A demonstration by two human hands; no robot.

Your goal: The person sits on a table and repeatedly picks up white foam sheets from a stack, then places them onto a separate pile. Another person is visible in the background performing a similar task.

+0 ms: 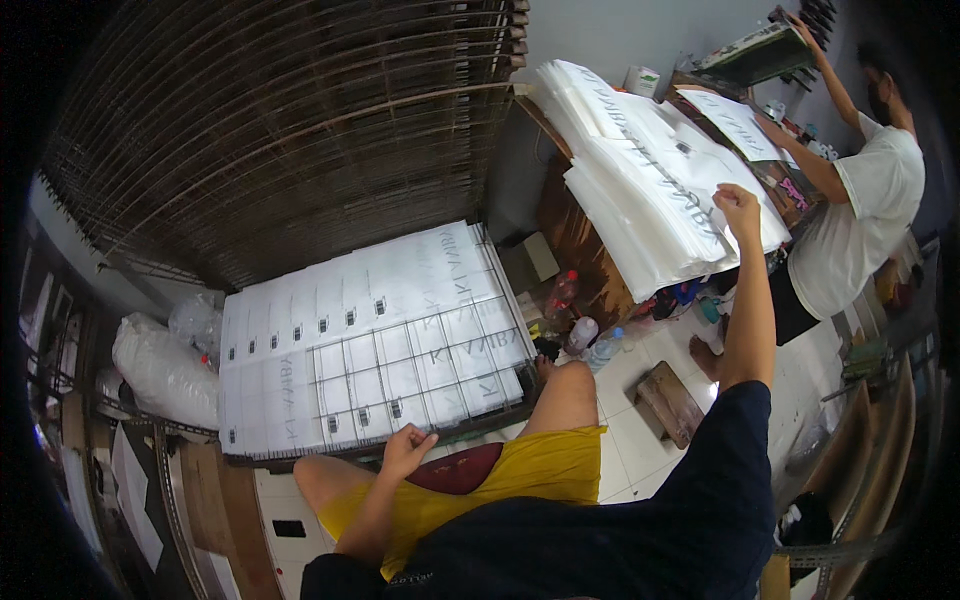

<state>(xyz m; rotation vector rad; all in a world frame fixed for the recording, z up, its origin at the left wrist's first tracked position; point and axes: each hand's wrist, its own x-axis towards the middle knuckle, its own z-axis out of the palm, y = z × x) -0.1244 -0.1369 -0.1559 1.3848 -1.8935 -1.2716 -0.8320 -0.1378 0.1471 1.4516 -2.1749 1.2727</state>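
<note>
My right hand point(738, 210) reaches out over a tall stack of white printed sheets point(625, 185) at the far right. Its fingers are bent together in a pinch; whatever is between them, if anything, is too small to make out. Lower down, my left hand point(408, 452) is curled closed with the thumb poking out, and nothing shows in it. That hand is at the near edge of a wire drying rack point(400, 375), whose thin bars cross over more white printed sheets point(265, 310) laid in overlapping rows.
Many raised wire racks point(290, 120) lean above the sheets. A co-worker point(860, 190) at the right handles a framed screen point(760, 55) above a white sheet point(735, 125). Bottles point(603, 348), a wooden stool point(665, 405) and a phone point(289, 528) are on the floor; wrapped bundles point(160, 365) lie left.
</note>
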